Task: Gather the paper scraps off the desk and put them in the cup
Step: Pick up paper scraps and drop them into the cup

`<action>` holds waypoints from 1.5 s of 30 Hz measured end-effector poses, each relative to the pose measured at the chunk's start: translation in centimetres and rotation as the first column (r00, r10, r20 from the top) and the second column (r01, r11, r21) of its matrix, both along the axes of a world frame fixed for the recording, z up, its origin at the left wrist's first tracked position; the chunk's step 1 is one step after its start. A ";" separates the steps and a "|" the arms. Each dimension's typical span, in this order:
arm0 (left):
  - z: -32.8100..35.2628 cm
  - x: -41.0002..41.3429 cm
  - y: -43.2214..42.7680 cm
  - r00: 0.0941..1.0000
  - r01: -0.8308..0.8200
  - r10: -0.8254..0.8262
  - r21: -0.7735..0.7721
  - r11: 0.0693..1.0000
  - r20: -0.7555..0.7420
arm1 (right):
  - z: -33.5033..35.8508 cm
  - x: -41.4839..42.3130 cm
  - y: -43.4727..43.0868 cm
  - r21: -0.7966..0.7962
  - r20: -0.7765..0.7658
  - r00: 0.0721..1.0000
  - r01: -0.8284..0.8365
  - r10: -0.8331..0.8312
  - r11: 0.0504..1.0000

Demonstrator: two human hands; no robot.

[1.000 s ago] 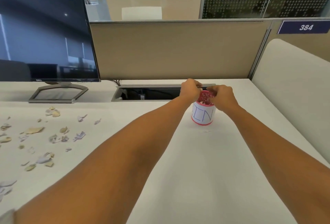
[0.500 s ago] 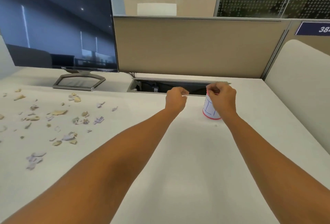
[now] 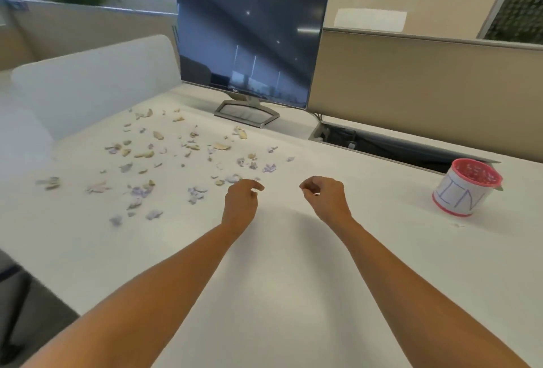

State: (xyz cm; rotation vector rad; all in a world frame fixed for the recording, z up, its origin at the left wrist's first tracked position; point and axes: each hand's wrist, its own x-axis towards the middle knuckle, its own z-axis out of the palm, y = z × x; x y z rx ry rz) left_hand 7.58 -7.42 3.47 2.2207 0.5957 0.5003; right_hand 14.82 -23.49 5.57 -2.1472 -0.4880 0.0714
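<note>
Pink-rimmed white cup stands upright, mouth up, on the white desk; beige partition behind it, torn paper scraps well left. Left hand and right hand hover loosely curled, empty.

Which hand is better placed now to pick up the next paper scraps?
Left. The left hand hovers just beside the nearest paper scraps; the right hand is farther from them, on the side of the cup.

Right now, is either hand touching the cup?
No: the left hand and the right hand are both apart from the cup, which stands off to their right with bare desk between.
</note>
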 end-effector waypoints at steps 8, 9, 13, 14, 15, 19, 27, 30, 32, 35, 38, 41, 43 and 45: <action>-0.8 -9.5 11.5 0.954 -0.299 0.299 0.080 0.951 0.000 | -0.9 -3.0 9.2 -0.155 -0.073 0.966 -0.258 0.249 0.954; -1.1 -10.3 12.5 0.938 -0.345 0.347 0.084 0.935 -0.015 | -1.0 -3.3 10.3 -0.181 -0.079 0.959 -0.282 0.272 0.942; -2.0 -12.6 15.3 0.868 -0.459 0.473 0.119 0.880 -0.151 | -1.3 -4.3 14.0 -0.278 -0.096 0.928 -0.373 0.361 0.885; -2.2 -12.9 15.7 0.854 -0.468 0.482 0.116 0.876 -0.197 | -1.4 -4.5 14.8 -0.300 -0.101 0.920 -0.392 0.380 0.869; -2.5 -13.0 16.0 0.846 -0.471 0.481 0.102 0.876 -0.231 | -1.5 -4.7 15.6 -0.321 -0.111 0.911 -0.410 0.396 0.854; -3.0 -12.7 16.7 0.868 -0.424 0.413 0.020 0.905 -0.277 | -2.0 -5.2 18.4 -0.373 -0.141 0.885 -0.463 0.444 0.804; -3.5 -11.4 17.7 0.915 -0.247 0.242 0.025 0.969 -0.324 | -3.1 -5.4 22.4 -0.437 -0.214 0.856 -0.515 0.471 0.737; -3.5 -11.1 18.1 0.921 -0.183 0.189 0.052 0.982 -0.341 | -3.7 -5.6 23.3 -0.490 -0.203 0.839 -0.534 0.505 0.690; -3.5 -10.8 18.3 0.918 -0.137 0.158 0.083 0.987 -0.363 | -4.1 -5.9 23.5 -0.555 -0.165 0.823 -0.534 0.544 0.638; -3.5 -10.4 18.4 0.916 -0.079 0.127 0.138 0.987 -0.381 | -4.6 -6.4 23.4 -0.613 -0.057 0.795 -0.505 0.604 0.607; -3.5 -10.2 18.3 0.917 -0.048 0.124 0.204 0.978 -0.379 | -4.7 -6.9 23.0 -0.559 0.037 0.810 -0.469 0.586 0.684; -3.4 -10.2 18.2 0.925 -0.030 0.133 0.280 0.960 -0.356 | -4.7 -7.1 22.4 -0.526 0.069 0.841 -0.427 0.536 0.736; -3.1 -10.1 18.1 0.920 -0.031 0.131 0.265 0.964 -0.369 | -4.6 -7.2 21.9 -0.550 0.103 0.822 -0.422 0.560 0.720; -2.8 -10.0 17.9 0.915 -0.014 0.120 0.266 0.964 -0.385 | -4.5 -7.3 21.4 -0.598 0.136 0.788 -0.418 0.600 0.684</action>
